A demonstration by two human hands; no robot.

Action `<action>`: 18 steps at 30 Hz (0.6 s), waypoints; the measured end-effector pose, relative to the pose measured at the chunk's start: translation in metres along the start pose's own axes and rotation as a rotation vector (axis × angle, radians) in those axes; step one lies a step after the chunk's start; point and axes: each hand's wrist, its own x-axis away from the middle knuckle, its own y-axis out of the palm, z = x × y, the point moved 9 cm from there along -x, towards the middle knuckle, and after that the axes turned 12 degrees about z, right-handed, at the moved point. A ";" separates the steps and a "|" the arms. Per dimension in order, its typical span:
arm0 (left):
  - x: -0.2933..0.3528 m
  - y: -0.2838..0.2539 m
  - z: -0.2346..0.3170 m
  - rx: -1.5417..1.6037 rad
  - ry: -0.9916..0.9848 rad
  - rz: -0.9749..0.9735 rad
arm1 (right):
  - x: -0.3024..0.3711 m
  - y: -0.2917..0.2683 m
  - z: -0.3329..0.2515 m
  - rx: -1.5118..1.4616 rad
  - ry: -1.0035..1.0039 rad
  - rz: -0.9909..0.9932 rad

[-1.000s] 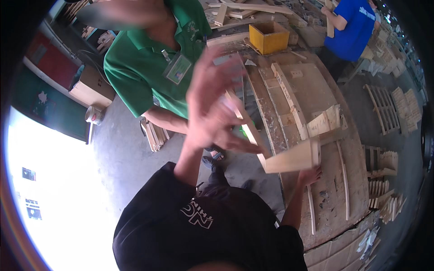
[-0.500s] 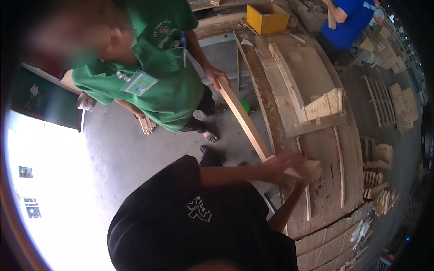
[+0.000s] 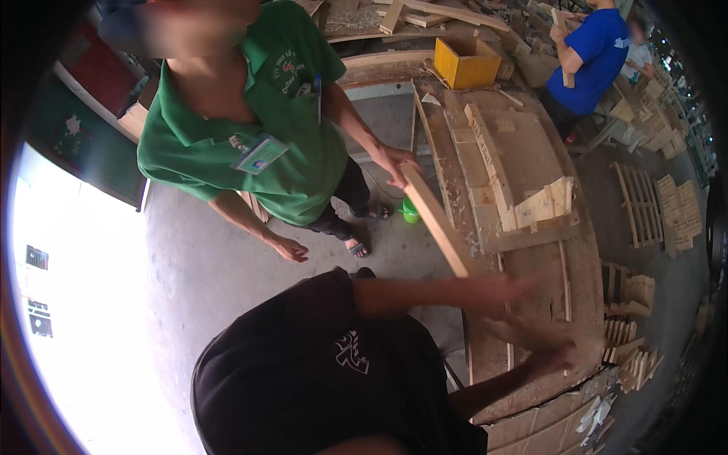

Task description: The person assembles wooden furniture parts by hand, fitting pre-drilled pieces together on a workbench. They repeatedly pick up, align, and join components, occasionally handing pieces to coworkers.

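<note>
My left hand (image 3: 504, 292) reaches over the workbench (image 3: 535, 265), smeared by motion, so its fingers do not show clearly. Nearer to me, my right hand (image 3: 557, 356) is curled at a blurred piece of wood (image 3: 531, 331) and seems to grip it. Beside my left forearm ends a long wooden strip (image 3: 436, 220); whether it touches the blurred piece is hidden. A co-worker in a green shirt holds the strip's far end with one hand (image 3: 398, 165). That person's other hand (image 3: 290, 249) hangs free.
On the bench lies a wooden jig (image 3: 489, 163) with a slanted block. A yellow box (image 3: 466, 64) stands at the far end, and a green bucket (image 3: 410, 211) on the floor. Stacked slats (image 3: 637, 205) lie at right. A person in blue (image 3: 588, 68) works beyond the bench.
My hands have moved apart, the right one shifting right and nearer to me with the blurred wood. The co-worker's other hand has come forward, and the strip sits slightly further right in the view.
</note>
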 end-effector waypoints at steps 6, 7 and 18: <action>0.033 -0.229 0.002 0.206 0.184 0.959 | -0.073 -0.059 -0.077 -0.322 -0.080 -0.170; 0.048 -0.256 0.001 0.329 0.146 1.101 | -0.077 -0.074 -0.090 -0.367 -0.178 -0.213; 0.099 -0.231 -0.048 0.040 0.003 1.114 | -0.064 -0.130 -0.165 0.016 -0.549 -0.019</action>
